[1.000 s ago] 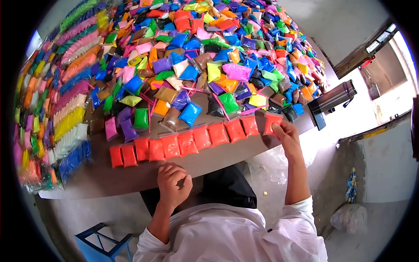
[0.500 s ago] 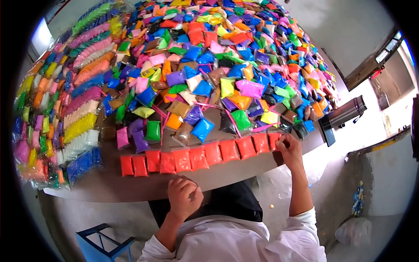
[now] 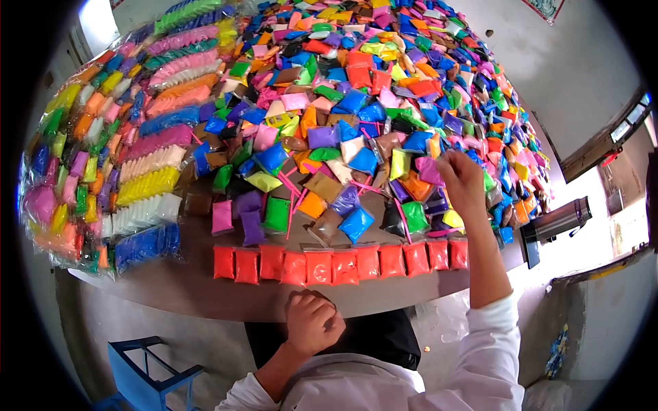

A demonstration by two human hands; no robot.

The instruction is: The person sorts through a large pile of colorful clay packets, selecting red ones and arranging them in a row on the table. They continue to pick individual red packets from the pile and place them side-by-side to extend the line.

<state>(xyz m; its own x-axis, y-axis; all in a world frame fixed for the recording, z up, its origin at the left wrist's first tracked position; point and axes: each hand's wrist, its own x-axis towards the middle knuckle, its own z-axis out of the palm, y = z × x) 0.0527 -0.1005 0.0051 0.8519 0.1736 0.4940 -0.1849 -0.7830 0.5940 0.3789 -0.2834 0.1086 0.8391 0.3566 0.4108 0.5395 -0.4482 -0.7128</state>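
A row of red packets [image 3: 319, 268] lies side by side along the front of the table, in small clear bags. My left hand [image 3: 314, 322] is curled into a fist at the table's front edge, below the row, and nothing shows in it. Out over the loose pile, my right hand [image 3: 460, 179] has its fingers bent together beside a magenta packet [image 3: 430, 170]. The hand covers part of that packet, and what its fingertips hold, if anything, is hidden. Green [image 3: 414, 216] and blue [image 3: 356, 225] packets lie between the pile and the row.
A big heap of mixed coloured packets [image 3: 329, 137] covers the table [image 3: 205, 301]. To the left are colour-sorted stacks [image 3: 147, 216] and clear bags of mixed packets [image 3: 75, 171]. A metal flask [image 3: 562, 218] lies at the right edge. A blue stool [image 3: 147, 373] stands on the floor.
My right hand has left the right end of the red row and moved up over the pile. The left hand stays near the table edge. The whole view has shifted a little.
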